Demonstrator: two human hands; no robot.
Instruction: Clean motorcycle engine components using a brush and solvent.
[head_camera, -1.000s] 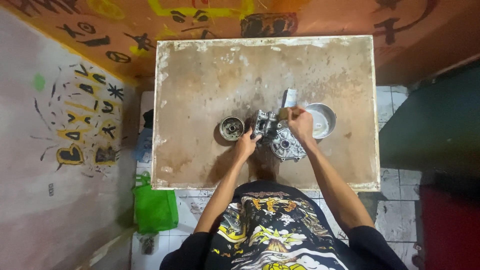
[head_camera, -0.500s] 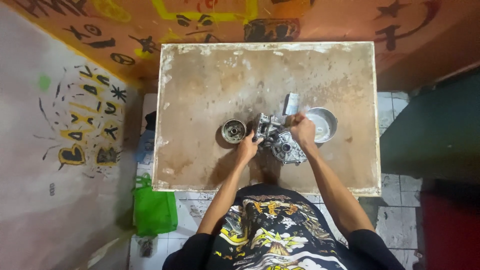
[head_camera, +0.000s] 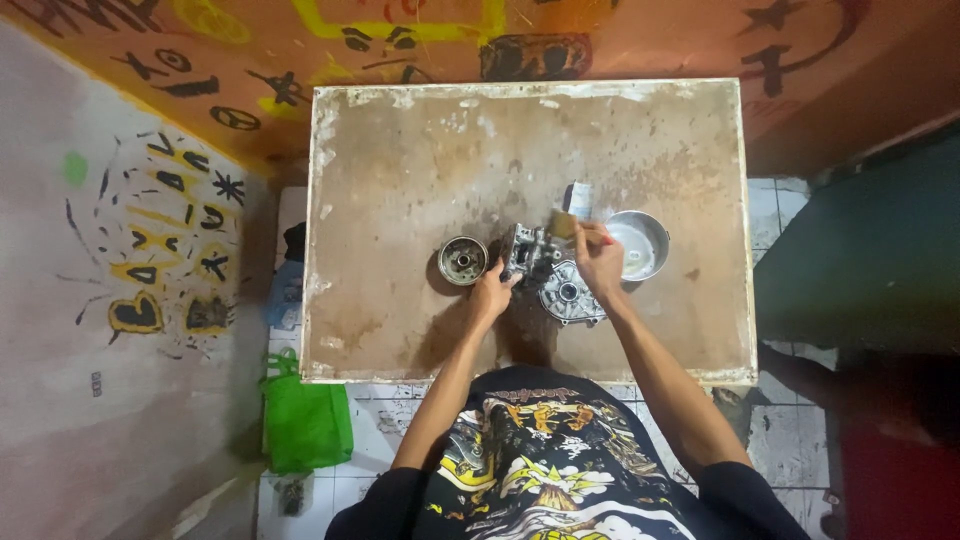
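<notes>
- I see my left hand (head_camera: 490, 297) clamped on the metal engine part (head_camera: 530, 255), mid-table toward the near edge.
- My right hand (head_camera: 598, 262) grips a brush (head_camera: 563, 224) on it.
- A small white box (head_camera: 579, 198) stands behind, beside the round bowl (head_camera: 640, 245).

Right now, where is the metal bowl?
In the head view, the metal bowl sits on the table, just right of the right hand.

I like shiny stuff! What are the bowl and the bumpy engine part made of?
The bowl looks like thin, shiny metal, perhaps steel: its rim gleams. The engine part under the left hand looks like dull grey cast metal, probably aluminium. The table seems to be worn, stained board.
</notes>
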